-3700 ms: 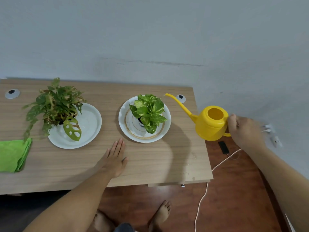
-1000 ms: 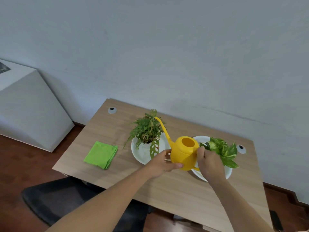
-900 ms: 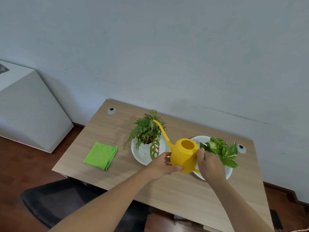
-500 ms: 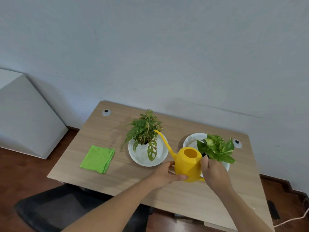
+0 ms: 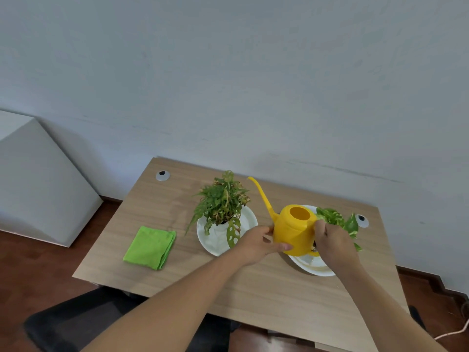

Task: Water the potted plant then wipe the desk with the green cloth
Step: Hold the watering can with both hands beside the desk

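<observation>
A yellow watering can [image 5: 294, 228] is held above the wooden desk [image 5: 253, 288], its long spout pointing up and left past the leafy plant [image 5: 222, 201] in a white pot on a white plate [image 5: 247, 219]. My right hand [image 5: 332, 241] grips the can's handle. My left hand [image 5: 257, 243] supports the can's body from the left and below. A second plant [image 5: 337, 219] with broad variegated leaves stands on another white plate [image 5: 312, 268], partly hidden behind the can and my right hand. The folded green cloth [image 5: 149, 247] lies on the desk's left part.
Two round cable grommets sit near the desk's back edge, one on the left [image 5: 162, 175] and one on the right [image 5: 361, 220]. A white cabinet [image 5: 38, 189] stands on the left by the wall. A dark chair [image 5: 68, 326] is under the desk's front edge.
The can has been brought from beside the desk's right end over to the desk between the two plants, and my left hand joined it. In the last half second the spout rose and moved away from the leafy plant.
</observation>
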